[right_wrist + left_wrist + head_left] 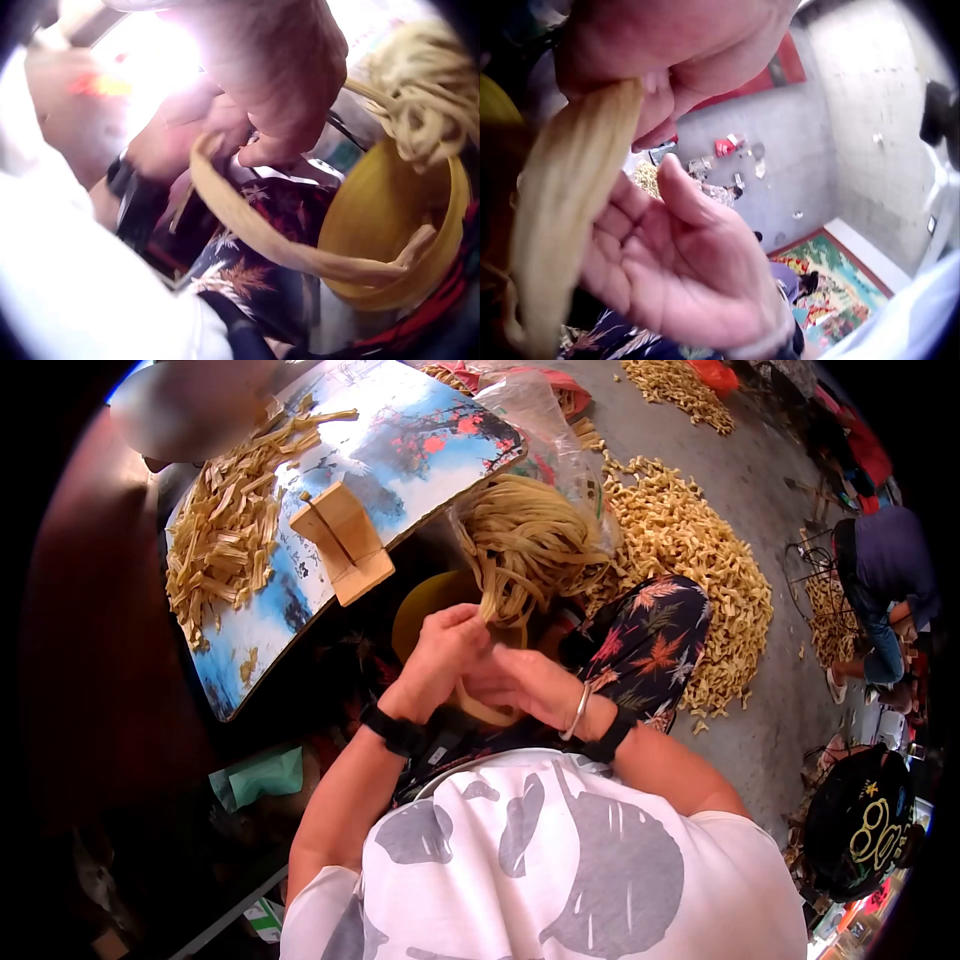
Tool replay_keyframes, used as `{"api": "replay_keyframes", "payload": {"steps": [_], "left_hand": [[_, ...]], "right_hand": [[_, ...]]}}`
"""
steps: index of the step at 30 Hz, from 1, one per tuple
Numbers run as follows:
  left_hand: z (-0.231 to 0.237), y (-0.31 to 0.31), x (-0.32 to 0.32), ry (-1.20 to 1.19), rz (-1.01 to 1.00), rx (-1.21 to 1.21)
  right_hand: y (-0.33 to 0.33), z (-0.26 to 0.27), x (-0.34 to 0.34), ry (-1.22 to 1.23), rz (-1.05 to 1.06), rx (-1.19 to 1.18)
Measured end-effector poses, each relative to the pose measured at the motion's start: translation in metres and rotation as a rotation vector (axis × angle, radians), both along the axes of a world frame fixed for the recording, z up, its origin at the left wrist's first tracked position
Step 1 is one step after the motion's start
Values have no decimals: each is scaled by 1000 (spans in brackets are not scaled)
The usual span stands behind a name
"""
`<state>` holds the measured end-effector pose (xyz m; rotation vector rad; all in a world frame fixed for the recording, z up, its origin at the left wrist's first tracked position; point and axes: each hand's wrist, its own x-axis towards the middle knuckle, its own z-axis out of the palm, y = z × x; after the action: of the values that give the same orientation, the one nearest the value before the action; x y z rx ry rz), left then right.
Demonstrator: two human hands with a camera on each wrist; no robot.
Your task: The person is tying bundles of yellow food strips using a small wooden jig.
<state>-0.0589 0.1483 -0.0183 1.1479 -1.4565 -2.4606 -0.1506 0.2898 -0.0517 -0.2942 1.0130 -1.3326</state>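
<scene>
My left hand [445,650] pinches the end of a pale yellow-brown strip [570,202], which hangs from its fingers. Beside it, the right hand [525,682] shows a turned-up palm and loosely bent fingers in the left wrist view, with the strip passing in front of its fingertips. Seen from the right wrist, the strip [262,240] curves from the hands down into a yellow bucket [360,217]. Beyond the hands, a thick bundle of long strips [530,540] lies over the bucket's far side. Whether the right fingers touch the strip, I cannot tell.
At left stands a painted table [400,470] with cut strips [225,530] and a wooden block with a rod [345,545]. Knotted pieces [700,580] are heaped on the floor at right. Another person [885,580] bends at the far right, above a black bag [860,820].
</scene>
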Motion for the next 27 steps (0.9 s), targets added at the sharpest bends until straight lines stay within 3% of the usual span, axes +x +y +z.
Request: {"api": "replay_keyframes", "payload": {"steps": [1,2,3,5,7,8,11,12,17,19,21,23,25,27], "left_hand": [[7,10,3,57,-38,-59],[16,16,5,51,-122,-111],[24,22,8,9,-210,-218],[4,24,24,19,-347,-384],[19,25,31,34,-384,-338],[25,25,33,42,-403,-313],[25,27,38,90,-448,-337],[12,19,44,83,-378,-216],[-18,-29,44,70,-189,-375],[-29,-38,33,8,-33,41],[-34,-41,14,63,-21,253],[-22,-36,-5,92,22,490],[-25,-44,-18,66,35,489],[-30,-58,-16,231,11,459]], "right_hand": [[-5,-9,-7,-410,-122,77],[-12,-44,-18,-549,-219,-17],[-18,-77,-38,-787,-163,-240],[-38,-34,-54,-564,-358,29],[-58,-77,-82,-841,-355,53],[-68,-78,-82,-720,-416,113],[-81,-117,-93,-870,-346,85],[-89,-91,-76,-532,-471,210],[-42,-26,-35,-184,-452,217],[-25,18,-9,-102,-298,185],[-13,33,9,22,-180,139],[-6,38,28,645,-59,-78],[1,56,43,729,141,-349],[1,34,44,830,245,-349]]}}
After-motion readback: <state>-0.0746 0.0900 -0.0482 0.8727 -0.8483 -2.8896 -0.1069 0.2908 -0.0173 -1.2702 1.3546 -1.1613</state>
